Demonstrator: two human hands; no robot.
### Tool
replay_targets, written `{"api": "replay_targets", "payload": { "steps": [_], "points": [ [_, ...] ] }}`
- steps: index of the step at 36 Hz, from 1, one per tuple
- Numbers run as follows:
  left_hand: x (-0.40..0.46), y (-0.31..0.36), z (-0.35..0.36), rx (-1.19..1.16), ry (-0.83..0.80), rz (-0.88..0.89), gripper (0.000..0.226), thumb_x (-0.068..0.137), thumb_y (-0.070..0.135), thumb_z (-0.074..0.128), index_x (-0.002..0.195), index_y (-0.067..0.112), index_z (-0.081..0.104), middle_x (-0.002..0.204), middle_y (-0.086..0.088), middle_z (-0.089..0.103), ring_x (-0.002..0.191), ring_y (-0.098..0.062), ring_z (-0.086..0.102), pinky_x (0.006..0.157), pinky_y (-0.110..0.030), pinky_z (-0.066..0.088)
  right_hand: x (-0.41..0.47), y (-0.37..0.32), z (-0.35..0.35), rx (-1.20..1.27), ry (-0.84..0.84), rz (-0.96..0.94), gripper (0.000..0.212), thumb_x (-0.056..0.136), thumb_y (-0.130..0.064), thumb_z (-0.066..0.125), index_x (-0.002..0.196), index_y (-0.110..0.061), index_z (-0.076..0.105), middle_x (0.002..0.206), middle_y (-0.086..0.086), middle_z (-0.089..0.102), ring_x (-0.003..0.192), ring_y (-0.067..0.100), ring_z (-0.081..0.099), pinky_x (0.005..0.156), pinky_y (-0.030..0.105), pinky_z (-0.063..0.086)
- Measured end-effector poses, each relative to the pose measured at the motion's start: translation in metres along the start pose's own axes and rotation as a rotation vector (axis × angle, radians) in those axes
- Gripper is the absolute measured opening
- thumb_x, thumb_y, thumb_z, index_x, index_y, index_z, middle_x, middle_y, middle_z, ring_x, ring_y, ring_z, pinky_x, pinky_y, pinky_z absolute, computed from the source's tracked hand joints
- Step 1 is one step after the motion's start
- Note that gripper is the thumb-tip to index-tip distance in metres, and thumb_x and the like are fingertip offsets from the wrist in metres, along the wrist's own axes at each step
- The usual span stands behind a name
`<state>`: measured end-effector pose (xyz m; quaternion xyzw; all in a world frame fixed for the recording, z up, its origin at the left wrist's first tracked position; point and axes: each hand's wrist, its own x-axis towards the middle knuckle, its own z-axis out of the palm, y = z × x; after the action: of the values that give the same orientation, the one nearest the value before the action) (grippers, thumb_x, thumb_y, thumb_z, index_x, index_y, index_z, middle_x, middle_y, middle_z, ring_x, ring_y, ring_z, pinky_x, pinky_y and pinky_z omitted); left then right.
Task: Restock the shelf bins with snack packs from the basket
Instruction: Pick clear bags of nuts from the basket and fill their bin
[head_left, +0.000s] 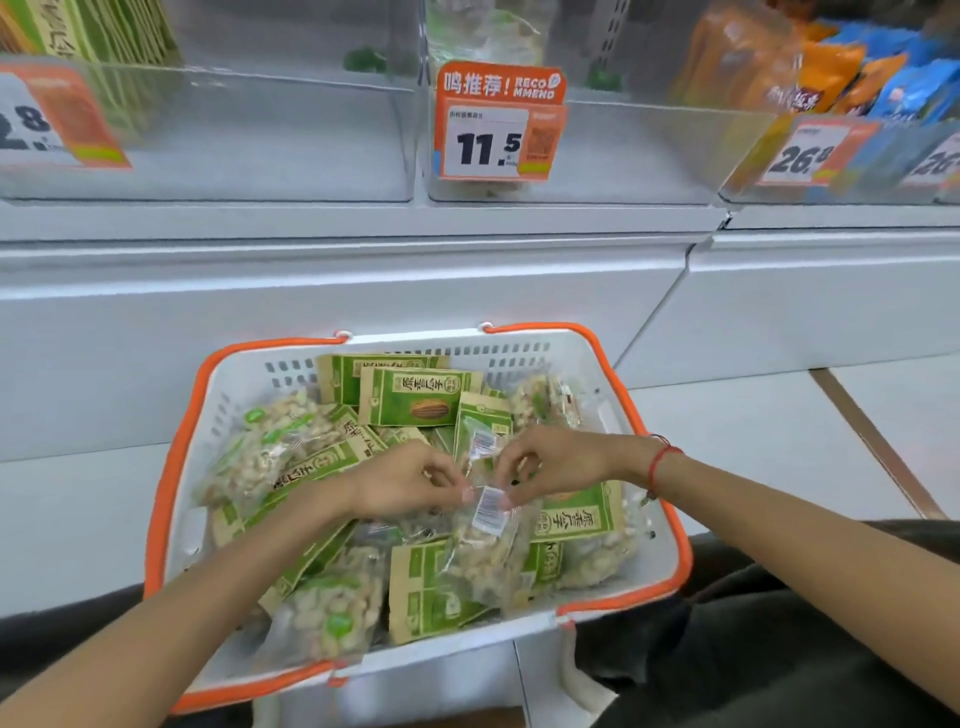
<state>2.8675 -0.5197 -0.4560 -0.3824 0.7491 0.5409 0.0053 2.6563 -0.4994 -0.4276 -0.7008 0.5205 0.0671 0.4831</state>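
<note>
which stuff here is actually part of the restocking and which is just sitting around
Part of the job: basket; clear nut pack pinched by left hand and right hand; green seed packs; near-empty bin behind the 11.5 price tag.

Just there: orange and blue packs; 26.8 tag.

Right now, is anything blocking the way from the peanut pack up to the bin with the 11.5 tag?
Nothing visible does. Both hands pinch the clear pack above the basket; the bin is open-topped.
</note>
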Motion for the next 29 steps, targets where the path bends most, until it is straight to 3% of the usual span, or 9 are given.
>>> {"api": "replay_targets", "payload": {
  "steps": [2, 6, 9, 12, 15, 20, 23, 26, 29],
  "points": [
    [0.004, 0.003, -0.004, 0.101, 0.126, 0.01, 0.017, 0.09, 0.034, 0.06, 0.103, 0.025, 0.065, 0.103, 0.013, 0.064, 0.087, -0.001, 0.061, 0.087, -0.029, 0.051, -0.002, 0.001, -0.008, 0.073, 0.053, 0.032, 0.015, 0.085, -0.028, 0.071, 0.091, -0.015, 0.069, 0.089, -0.003, 0.07, 0.084, 0.008, 0.063, 0.087, 0.026, 0.05],
    [0.004, 0.026, -0.008, 0.263, 0.577, 0.073, 0.025, 0.093, 0.04, 0.05, 0.112, 0.026, 0.059, 0.107, 0.015, 0.061, 0.093, -0.001, 0.057, 0.068, -0.009, 0.042, -0.003, 0.002, -0.025, 0.298, 0.334, 0.141, 0.03, 0.085, -0.028, 0.071, 0.08, 0.002, 0.066, 0.076, 0.013, 0.069, 0.061, 0.013, 0.061, 0.058, 0.018, 0.049],
    [0.005, 0.039, -0.003, 0.306, 0.526, 0.078, 0.05, 0.079, 0.061, 0.055, 0.122, 0.035, 0.052, 0.119, 0.022, 0.052, 0.103, 0.001, 0.052, 0.077, -0.013, 0.042, 0.002, 0.004, -0.028, 0.605, 0.536, 0.253, 0.025, 0.083, -0.026, 0.073, 0.072, -0.007, 0.06, 0.07, 0.008, 0.066, 0.052, 0.007, 0.059, 0.053, 0.017, 0.052],
    [0.011, 0.04, 0.008, 0.413, 0.444, 0.007, 0.089, 0.064, 0.069, 0.067, 0.139, 0.035, 0.034, 0.136, 0.019, 0.04, 0.122, -0.005, 0.045, 0.099, -0.027, 0.04, 0.007, 0.0, -0.03, 0.884, 0.551, 0.305, 0.025, 0.083, -0.024, 0.073, 0.093, -0.004, 0.064, 0.078, 0.006, 0.07, 0.059, 0.006, 0.065, 0.057, 0.017, 0.055],
    [0.017, 0.028, 0.007, 0.436, 0.701, 0.097, 0.07, 0.076, 0.049, 0.07, 0.136, 0.028, 0.041, 0.134, 0.012, 0.048, 0.12, -0.008, 0.049, 0.103, -0.027, 0.039, 0.008, -0.009, -0.037, 0.998, 0.512, 0.26, 0.026, 0.085, -0.025, 0.07, 0.102, -0.005, 0.065, 0.088, 0.005, 0.071, 0.072, 0.008, 0.066, 0.062, 0.016, 0.055],
    [0.013, 0.016, -0.019, 0.314, 0.813, 0.048, 0.036, 0.093, 0.033, 0.055, 0.127, 0.023, 0.053, 0.091, 0.012, 0.06, 0.057, 0.003, 0.055, 0.046, -0.007, 0.039, -0.002, -0.013, -0.062, 0.782, 0.565, 0.214, 0.062, 0.09, -0.064, 0.041, 0.105, -0.009, 0.066, 0.09, 0.01, 0.074, 0.075, 0.02, 0.07, 0.067, 0.025, 0.058],
    [0.011, 0.008, -0.028, 0.001, 0.69, -0.015, 0.037, 0.094, 0.03, 0.052, 0.13, 0.02, 0.05, 0.11, 0.009, 0.06, 0.078, 0.0, 0.054, 0.064, -0.012, 0.045, -0.001, 0.009, -0.067, 0.329, 0.75, 0.369, 0.065, 0.091, -0.064, 0.039, 0.085, -0.005, 0.065, 0.084, 0.017, 0.072, 0.073, 0.029, 0.07, 0.068, 0.033, 0.056],
    [0.005, 0.006, -0.028, -0.447, 0.475, -0.13, 0.029, 0.096, 0.026, 0.049, 0.125, 0.026, 0.049, 0.118, 0.007, 0.055, 0.1, -0.009, 0.052, 0.092, -0.029, 0.042, 0.005, 0.032, -0.054, -0.142, 0.599, 0.543, 0.048, 0.093, -0.055, 0.047, 0.094, -0.009, 0.063, 0.09, 0.017, 0.066, 0.089, 0.031, 0.066, 0.073, 0.032, 0.05],
    [0.0, -0.004, -0.026, -0.775, 0.267, -0.208, 0.022, 0.094, 0.024, 0.051, 0.113, 0.013, 0.057, 0.108, -0.012, 0.067, 0.089, -0.015, 0.069, 0.079, -0.025, 0.054, 0.013, 0.042, -0.032, -0.302, 0.546, 0.603, 0.039, 0.091, -0.05, 0.052, 0.094, -0.011, 0.05, 0.095, 0.009, 0.058, 0.084, 0.025, 0.056, 0.068, 0.031, 0.043]
  ]
}}
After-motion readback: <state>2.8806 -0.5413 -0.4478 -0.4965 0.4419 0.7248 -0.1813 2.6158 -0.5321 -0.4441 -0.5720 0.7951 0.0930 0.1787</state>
